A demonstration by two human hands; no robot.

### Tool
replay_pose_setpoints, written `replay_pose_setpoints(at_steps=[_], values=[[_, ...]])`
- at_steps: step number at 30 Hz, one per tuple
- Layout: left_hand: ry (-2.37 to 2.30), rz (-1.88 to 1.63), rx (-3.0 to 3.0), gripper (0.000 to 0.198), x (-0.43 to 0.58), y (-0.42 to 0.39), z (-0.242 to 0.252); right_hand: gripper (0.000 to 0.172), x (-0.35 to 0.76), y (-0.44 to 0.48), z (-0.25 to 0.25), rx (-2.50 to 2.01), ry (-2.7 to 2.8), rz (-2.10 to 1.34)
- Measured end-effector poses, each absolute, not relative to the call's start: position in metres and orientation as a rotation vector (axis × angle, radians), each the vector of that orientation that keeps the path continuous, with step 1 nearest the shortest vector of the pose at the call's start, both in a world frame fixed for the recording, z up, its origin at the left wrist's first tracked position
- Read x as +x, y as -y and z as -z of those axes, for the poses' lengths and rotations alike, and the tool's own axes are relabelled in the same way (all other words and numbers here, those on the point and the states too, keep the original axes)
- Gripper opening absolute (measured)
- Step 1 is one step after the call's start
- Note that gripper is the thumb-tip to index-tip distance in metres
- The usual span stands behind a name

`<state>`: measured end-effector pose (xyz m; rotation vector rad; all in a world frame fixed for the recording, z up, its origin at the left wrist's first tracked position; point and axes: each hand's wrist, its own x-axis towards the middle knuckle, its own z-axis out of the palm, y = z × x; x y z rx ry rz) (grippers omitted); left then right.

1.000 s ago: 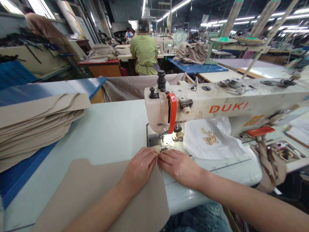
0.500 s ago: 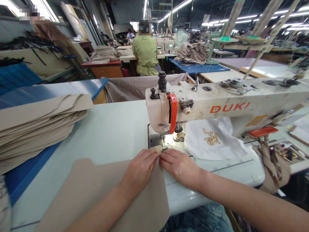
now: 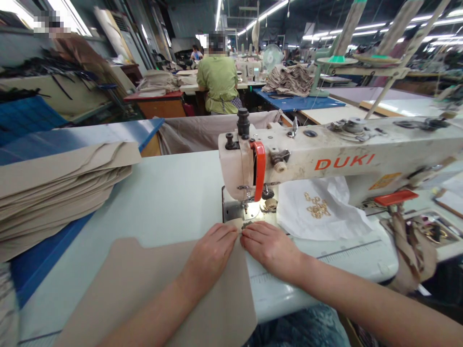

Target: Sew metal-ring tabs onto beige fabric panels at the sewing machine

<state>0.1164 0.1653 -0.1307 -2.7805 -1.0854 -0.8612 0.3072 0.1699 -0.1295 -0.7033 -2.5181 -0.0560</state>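
A beige fabric panel (image 3: pixel 155 284) lies flat on the pale sewing table, its upper right corner just in front of the sewing machine's (image 3: pixel 238 168) needle area. My left hand (image 3: pixel 213 246) is closed on that corner, fingers pressed together over the edge. Close against it, my right hand (image 3: pixel 269 248) is closed too, its fingertips pinching the same edge of the panel. The fingertips of both hands nearly meet, and exactly what lies between them is partly hidden. The machine's lamp lights the metal needle plate (image 3: pixel 235 210) right beyond my fingers.
Gold-coloured metal rings (image 3: pixel 318 206) lie on a white cloth (image 3: pixel 289 221) under the machine arm. A stack of beige panels (image 3: pixel 54 193) rests at the left. Beige straps (image 3: pixel 408 250) hang beside a parts tray (image 3: pixel 446 248) at the right. A co-worker in green (image 3: pixel 218 82) sits ahead.
Hardly anything differs: both hands keep their hold on the panel's corner beside the needle area. The view has shifted very slightly.
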Motion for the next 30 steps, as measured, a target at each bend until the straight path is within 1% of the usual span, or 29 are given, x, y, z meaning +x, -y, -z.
replay_pose_setpoints(at_steps=[13,20,30], values=[[1.072,0.799,-2.836,0.030,0.1161,-0.1664,0.1288,0.016,0.3065,-0.1684,0.1303,-0.719,2.505,0.025],[1.085,0.812,-2.811,0.032,0.1181,-0.1669,0.1278,0.022,0.3058,-0.1674,0.1281,-0.663,2.485,0.096],[1.079,0.896,-2.769,0.030,0.1199,-0.1714,0.1277,0.013,0.3080,-0.1723,0.1313,-0.683,2.558,0.104]])
